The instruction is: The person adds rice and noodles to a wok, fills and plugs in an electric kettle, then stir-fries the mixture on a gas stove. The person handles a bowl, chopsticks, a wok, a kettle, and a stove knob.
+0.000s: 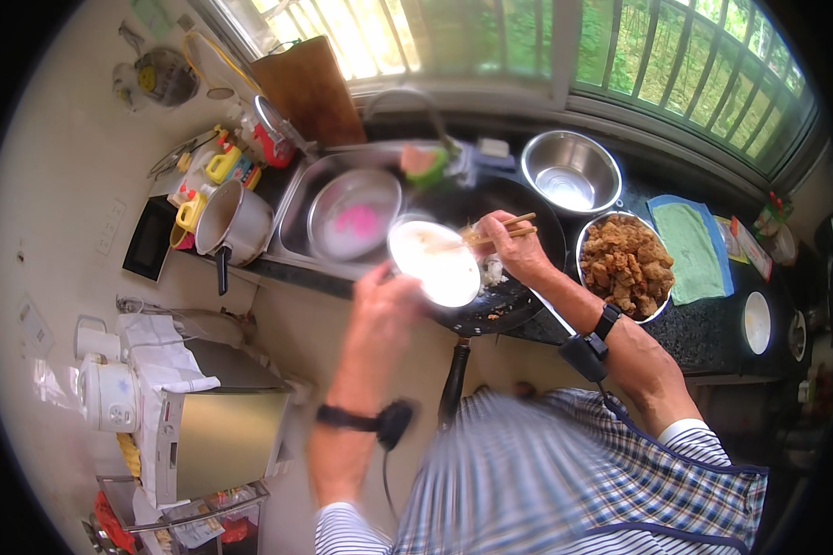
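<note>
My left hand [386, 303], blurred by motion, grips a white bowl [439, 267] by its lower left rim. The bowl hangs tilted over a dark wok [527, 305]. Wooden chopsticks [520, 232] are held in my right hand [515, 250], with their tips at the bowl's inside. What the bowl contains is washed out by glare. Some white rice-like food [493, 272] and browned bits lie in the wok, partly hidden behind my right hand. The wok's black handle [455, 381] points toward my body.
A pot of fried brown pieces [627, 263] stands right of the wok, below a steel basin [571, 171]. Left is a sink [295, 222] holding a metal basin [355, 182]. A saucepan [232, 222] sits at the counter's left end. A green cloth [691, 243] lies at right.
</note>
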The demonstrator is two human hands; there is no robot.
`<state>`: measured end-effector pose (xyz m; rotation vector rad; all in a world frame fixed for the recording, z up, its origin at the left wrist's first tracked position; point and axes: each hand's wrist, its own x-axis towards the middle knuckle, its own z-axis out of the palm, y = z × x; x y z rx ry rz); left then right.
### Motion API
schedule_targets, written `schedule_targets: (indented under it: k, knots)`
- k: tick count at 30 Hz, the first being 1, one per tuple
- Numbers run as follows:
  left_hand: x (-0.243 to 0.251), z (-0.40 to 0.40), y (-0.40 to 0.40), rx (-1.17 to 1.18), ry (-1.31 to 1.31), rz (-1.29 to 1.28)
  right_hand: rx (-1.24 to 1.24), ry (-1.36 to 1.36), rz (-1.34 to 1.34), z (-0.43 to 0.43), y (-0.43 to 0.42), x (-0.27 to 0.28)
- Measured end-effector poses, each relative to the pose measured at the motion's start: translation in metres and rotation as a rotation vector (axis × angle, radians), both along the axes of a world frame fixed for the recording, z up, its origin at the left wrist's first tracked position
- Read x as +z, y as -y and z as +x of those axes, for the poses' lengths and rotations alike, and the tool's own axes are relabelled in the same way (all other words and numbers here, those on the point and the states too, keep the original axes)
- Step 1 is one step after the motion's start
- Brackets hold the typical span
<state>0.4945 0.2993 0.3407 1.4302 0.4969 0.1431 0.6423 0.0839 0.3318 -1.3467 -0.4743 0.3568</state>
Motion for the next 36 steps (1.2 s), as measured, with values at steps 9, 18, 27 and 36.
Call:
schedule_targets:
  k: [9,18,27,36]
  knots:
    - [0.047,-0.011,0.007,-0.011,0.065,-0.190,-0.107,0.011,-0.103,0.020,0.030,0.000]
    - [0.038,-0.003,0.001,-0.041,0.083,-0.162,-0.119,-0.056,-0.164,0.010,0.019,0.006]
    - [0.036,0.001,0.002,-0.077,0.066,-0.163,0.120,-0.115,-0.079,-0.009,0.016,0.007]
    - [0.045,0.000,0.008,-0.040,0.071,-0.164,-0.083,-0.175,-0.039,0.011,0.026,-0.004]
